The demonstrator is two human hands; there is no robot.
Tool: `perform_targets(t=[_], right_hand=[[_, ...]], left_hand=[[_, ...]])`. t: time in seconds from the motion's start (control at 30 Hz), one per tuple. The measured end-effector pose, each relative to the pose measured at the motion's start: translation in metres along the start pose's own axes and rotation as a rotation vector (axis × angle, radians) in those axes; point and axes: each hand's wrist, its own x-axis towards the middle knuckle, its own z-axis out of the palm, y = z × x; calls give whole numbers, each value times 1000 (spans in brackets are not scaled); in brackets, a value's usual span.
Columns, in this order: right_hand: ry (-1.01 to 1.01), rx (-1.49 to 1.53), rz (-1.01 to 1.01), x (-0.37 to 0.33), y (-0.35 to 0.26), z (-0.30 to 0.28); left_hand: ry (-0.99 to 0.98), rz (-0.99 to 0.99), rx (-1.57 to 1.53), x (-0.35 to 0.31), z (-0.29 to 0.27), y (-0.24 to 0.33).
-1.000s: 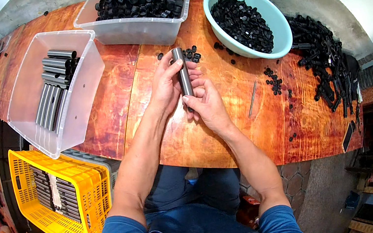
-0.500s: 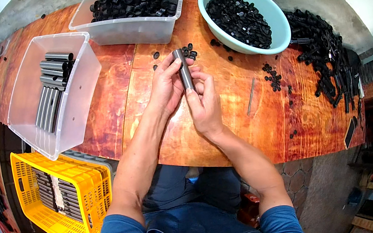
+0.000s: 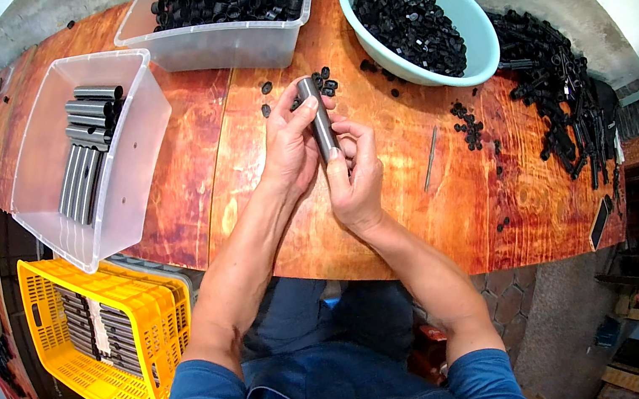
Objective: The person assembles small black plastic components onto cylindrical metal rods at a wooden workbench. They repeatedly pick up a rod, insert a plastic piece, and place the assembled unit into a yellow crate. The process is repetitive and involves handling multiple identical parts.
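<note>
A dark grey tube (image 3: 320,121) stands slanted between my two hands above the middle of the wooden table. My left hand (image 3: 290,140) wraps its upper part, with the thumb lying along the side. At the lower end, my right hand (image 3: 356,180) grips the tube, its thumb pressed against it and the fingers curled. Whatever the right fingers cover at that end is hidden. Just beyond the hands lie several small black caps (image 3: 328,84) on the tabletop.
A clear bin (image 3: 145,157) of similar tubes stands at left, above a yellow crate (image 3: 166,338) with more tubes. Farther back are a bin (image 3: 241,46) of black caps and a pale blue basin (image 3: 484,42) of small black parts. Black parts (image 3: 552,86) are heaped at right, near a thin rod (image 3: 430,158).
Both hands still hold the tube. My right thumb has shifted slightly along its lower end, and the whole view has moved a little.
</note>
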Motion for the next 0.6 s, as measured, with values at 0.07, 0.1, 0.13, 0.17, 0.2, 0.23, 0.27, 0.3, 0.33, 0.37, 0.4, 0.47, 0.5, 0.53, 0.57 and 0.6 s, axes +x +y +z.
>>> perform_targets(t=[0.07, 0.1, 0.13, 0.17, 0.2, 0.23, 0.27, 0.3, 0.33, 0.37, 0.4, 0.47, 0.5, 0.53, 0.57, 0.6], right_hand=[[-27, 15, 27, -4, -2, 0], [-28, 34, 35, -4, -1, 0], [-31, 55, 42, -4, 0, 1], [-19, 69, 33, -3, 2, 1], [-10, 84, 22, -2, 5, 2], [-1, 100, 12, -1, 8, 2], [-9, 106, -19, 1, 12, 1], [-22, 125, -5, 2, 13, 1], [-35, 143, 9, 1, 12, 0], [-48, 161, 23, 1, 11, -1], [-69, 179, 46, 2, 8, -1], [-44, 223, 58, 2, 9, -1], [-31, 248, 64, 2, 10, -1], [-44, 290, 88, 3, 12, -1], [-53, 302, 78, 4, 11, 0], [-61, 315, 71, 4, 9, 0]], left_hand=[[10, 0, -1, -5, 4, 2], [27, -3, -1, -9, 9, 2], [46, -6, -1, -10, 12, 3], [42, -24, 7, -8, 12, 4], [38, -39, 15, -7, 12, 5], [35, -54, 24, -5, 11, 5], [-29, -59, 51, -5, 6, 6], [-34, -59, 66, -6, 6, 9], [-38, -59, 81, -7, 6, 11], [-43, -58, 96, -7, 7, 13], [-52, -63, 105, -8, 9, 17], [-73, -56, 105, -9, 9, 17], [-84, -52, 109, -9, 9, 16], [-91, -56, 117, -10, 10, 15], [-85, -40, 126, -8, 8, 15], [-77, -27, 136, -8, 7, 14]])
